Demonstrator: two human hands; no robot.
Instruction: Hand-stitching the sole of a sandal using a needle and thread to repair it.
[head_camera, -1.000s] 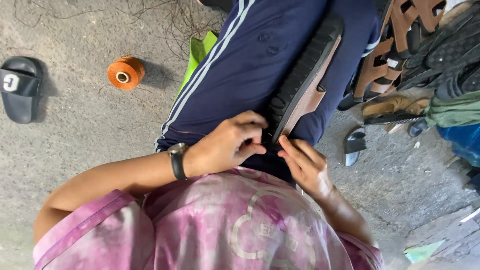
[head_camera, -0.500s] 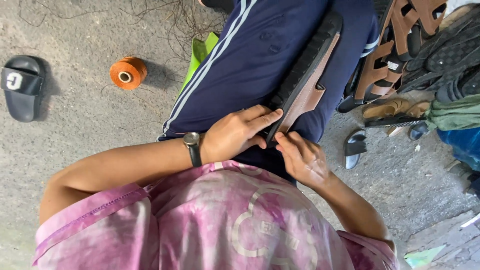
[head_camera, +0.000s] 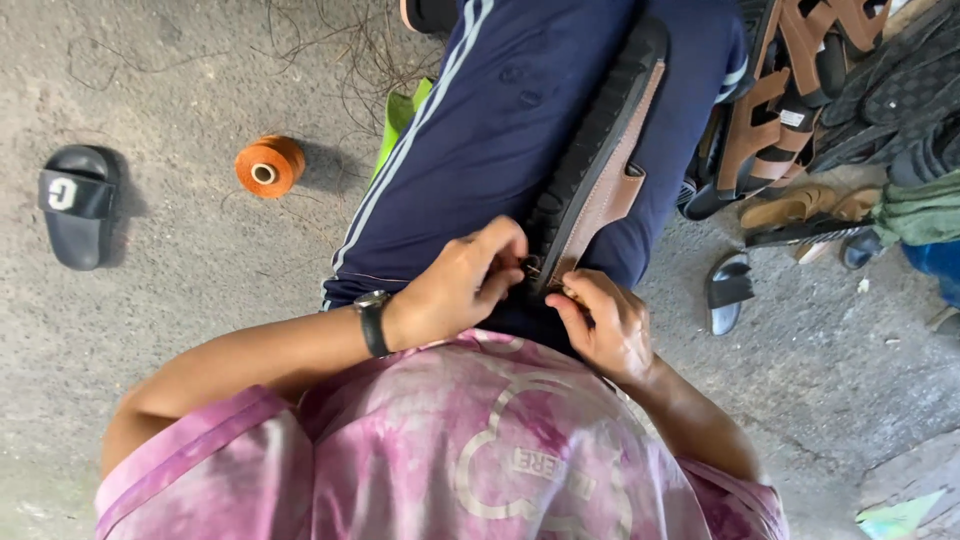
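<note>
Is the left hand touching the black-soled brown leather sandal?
Touching. The head view shows the left hand with fingertips pressed against the near end of the black-soled brown leather sandal.

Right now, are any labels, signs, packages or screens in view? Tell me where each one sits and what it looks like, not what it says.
Logo patch: white mark on the strap of the black slide sandal, far left on the ground.
Shirt print: pale outline design with lettering on the pink tie-dye shirt, bottom centre.
Tag: small white label on a brown strap sandal in the pile, upper right.
No packages, signs or screens visible.
</note>
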